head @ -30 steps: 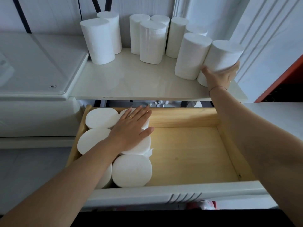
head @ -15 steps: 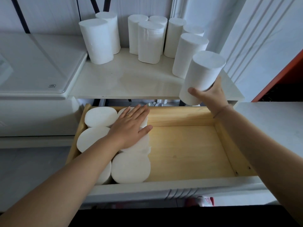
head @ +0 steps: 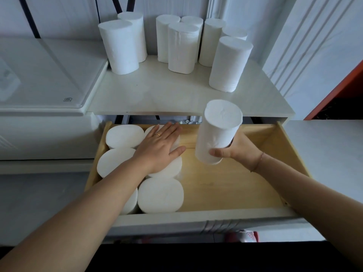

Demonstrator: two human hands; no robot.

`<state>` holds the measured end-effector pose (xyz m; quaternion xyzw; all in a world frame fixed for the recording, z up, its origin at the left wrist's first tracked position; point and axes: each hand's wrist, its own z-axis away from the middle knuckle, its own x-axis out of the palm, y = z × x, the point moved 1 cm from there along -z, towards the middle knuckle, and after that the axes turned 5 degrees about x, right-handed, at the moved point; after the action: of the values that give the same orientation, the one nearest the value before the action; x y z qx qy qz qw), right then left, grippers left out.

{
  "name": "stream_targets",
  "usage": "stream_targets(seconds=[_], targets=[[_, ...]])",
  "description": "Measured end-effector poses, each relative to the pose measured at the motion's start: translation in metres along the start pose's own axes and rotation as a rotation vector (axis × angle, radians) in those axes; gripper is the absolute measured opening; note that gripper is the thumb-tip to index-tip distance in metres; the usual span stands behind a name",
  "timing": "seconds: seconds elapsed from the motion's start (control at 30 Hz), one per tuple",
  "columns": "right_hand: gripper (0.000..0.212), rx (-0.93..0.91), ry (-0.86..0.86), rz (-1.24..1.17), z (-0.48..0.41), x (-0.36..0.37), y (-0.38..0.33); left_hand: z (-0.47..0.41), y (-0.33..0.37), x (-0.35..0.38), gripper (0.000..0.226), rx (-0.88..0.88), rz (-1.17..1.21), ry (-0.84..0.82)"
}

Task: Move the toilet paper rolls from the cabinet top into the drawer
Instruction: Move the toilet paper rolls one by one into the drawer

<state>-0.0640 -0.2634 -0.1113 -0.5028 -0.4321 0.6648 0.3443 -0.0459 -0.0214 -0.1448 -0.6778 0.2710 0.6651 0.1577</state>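
Observation:
My right hand grips a white toilet paper roll near its lower end and holds it upright over the open wooden drawer, just in front of the cabinet's edge. Flat on top of the rolls standing in the drawer's left half lies my left hand, fingers straight. Several more rolls stand upright at the back of the white cabinet top, the nearest one at the right.
The drawer's right half shows bare wood. A white appliance lid adjoins the cabinet top on the left. White panelled walls close the back and right, and an orange-edged opening shows at the far right.
My right hand has lifted one roll off the cabinet top's right end and brought it down and leftward over the drawer. My left hand has stayed on the rolls in the drawer.

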Motion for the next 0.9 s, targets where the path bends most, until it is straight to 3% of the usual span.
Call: stream_targets(seconds=[0.1, 0.3, 0.57, 0.9], targets=[[0.081, 0.05, -0.041, 0.022, -0.005, 0.006, 0.013, 0.001, 0.0, 0.0, 0.077, 0.008, -0.004, 0.006], [0.113, 0.15, -0.044, 0.165, -0.012, 0.013, 0.053, 0.0, -0.002, 0.001, 0.076, 0.01, -0.01, 0.005], [0.122, 0.227, 0.02, 0.186, -0.015, 0.015, 0.077, 0.0, -0.003, 0.004, 0.076, 0.01, -0.008, -0.002], [0.101, 0.306, -0.058, 0.102, -0.013, -0.002, 0.047, 0.0, -0.002, 0.001, 0.075, 0.007, 0.001, -0.01]])
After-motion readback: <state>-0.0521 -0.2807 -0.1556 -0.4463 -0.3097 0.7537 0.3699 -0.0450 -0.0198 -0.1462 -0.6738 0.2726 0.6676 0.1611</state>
